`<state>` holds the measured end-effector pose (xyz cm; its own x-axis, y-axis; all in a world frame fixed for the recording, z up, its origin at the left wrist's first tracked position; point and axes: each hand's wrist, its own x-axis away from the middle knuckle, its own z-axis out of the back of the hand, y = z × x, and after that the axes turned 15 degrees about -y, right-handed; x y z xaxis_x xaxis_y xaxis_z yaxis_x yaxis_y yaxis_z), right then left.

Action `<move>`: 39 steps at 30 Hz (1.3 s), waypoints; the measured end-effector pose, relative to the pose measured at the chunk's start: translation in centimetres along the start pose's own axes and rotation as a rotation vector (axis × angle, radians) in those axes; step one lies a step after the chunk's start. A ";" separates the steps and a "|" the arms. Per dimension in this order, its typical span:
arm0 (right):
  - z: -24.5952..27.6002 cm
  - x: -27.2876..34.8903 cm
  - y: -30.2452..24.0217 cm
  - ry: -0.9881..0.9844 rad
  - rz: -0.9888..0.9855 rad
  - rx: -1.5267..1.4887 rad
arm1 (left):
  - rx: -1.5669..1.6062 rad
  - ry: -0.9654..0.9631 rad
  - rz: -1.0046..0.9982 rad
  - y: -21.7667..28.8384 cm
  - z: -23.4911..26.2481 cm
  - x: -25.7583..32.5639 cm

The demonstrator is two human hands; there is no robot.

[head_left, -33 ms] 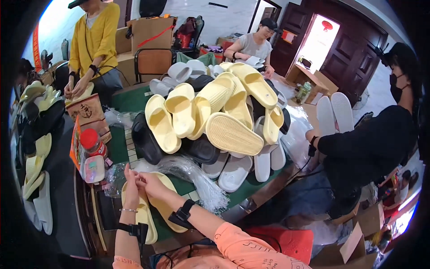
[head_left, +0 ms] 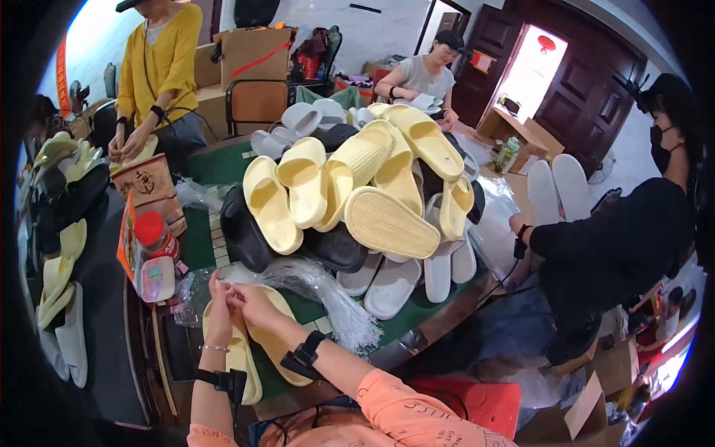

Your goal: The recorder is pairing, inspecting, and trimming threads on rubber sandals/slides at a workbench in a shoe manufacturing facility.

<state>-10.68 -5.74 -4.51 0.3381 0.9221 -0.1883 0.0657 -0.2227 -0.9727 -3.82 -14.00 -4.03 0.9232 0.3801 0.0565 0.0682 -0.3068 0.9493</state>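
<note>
Pale yellow foam slide slippers (head_left: 257, 350), a pair, lie side by side on green table mat (head_left: 216, 167) at near edge, right under both hands. Left hand (head_left: 220, 307) and right hand (head_left: 253, 304) meet just above the pair, fingers curled & pinched together at the tips; whatever's between them is too small to tell. Clear plastic bag bundle (head_left: 328, 290) lies just right of hands, touching the pair. Behind: big heap of yellow, white & black slippers (head_left: 357, 201). Red-lidded jar (head_left: 155, 235) stands left of hands. Person in black (head_left: 618, 246) at right w/ hand on table edge; person in yellow shirt (head_left: 160, 67) far left.
</note>
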 end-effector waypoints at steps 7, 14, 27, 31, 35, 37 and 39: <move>2.3 0.0 -0.6 0.248 -0.055 -0.020 | -0.321 -0.076 -0.191 -1.1 -0.2 -1.2; 1.1 0.0 -1.0 0.259 -0.054 0.237 | -0.192 0.008 -0.124 -0.1 0.2 -0.5; 1.5 0.5 0.1 0.211 -0.066 0.186 | 0.182 0.078 -0.155 -0.1 0.7 -0.1; 1.3 0.6 -0.5 0.187 -0.090 0.192 | 0.238 0.032 -0.168 -0.2 1.0 0.0; 1.1 0.4 -0.3 0.215 -0.040 0.181 | 0.209 0.005 -0.171 -0.2 1.0 0.0; 1.0 0.4 -0.3 0.211 -0.039 0.180 | 0.206 0.014 -0.174 -0.1 1.0 0.0; 1.1 0.4 -0.2 0.210 -0.038 0.181 | 0.204 0.019 -0.177 -0.1 0.8 0.0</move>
<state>-11.58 -4.94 -4.55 0.5270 0.8387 -0.1372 -0.0801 -0.1117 -0.9905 -3.49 -14.69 -4.40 0.8830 0.4591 -0.0975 0.3046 -0.4025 0.8632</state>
